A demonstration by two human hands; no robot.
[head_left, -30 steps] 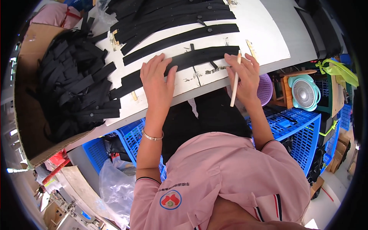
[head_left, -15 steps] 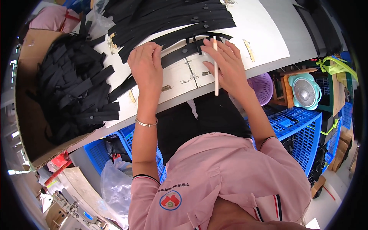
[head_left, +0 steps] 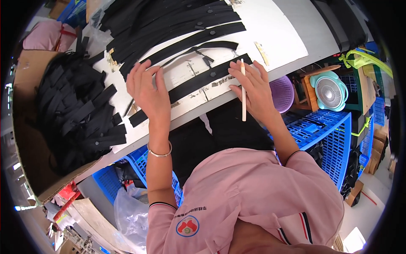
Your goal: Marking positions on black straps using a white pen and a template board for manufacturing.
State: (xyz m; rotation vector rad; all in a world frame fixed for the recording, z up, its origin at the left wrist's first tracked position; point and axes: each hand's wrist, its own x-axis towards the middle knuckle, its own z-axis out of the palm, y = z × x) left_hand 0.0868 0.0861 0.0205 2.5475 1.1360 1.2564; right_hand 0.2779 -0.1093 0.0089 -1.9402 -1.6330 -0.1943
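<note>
Two bare hands, left hand (head_left: pixel 148 89) loosely curved and right hand (head_left: pixel 253 89) gripping a slim white pencil (head_left: pixel 243 99), sit well apart at a long, flat black fabric strip (head_left: pixel 191 84) along a smooth white board (head_left: pixel 281 42). Straightening it seems the step in hand; the next move probably calls for keeping it flat.

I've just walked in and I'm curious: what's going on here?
A person is handling black strips on a white board. The right hand, with a white pencil between its fingers, is at the nearest strip's right end; the left hand is over its left part. Beside them, a cardboard box holds more.
</note>
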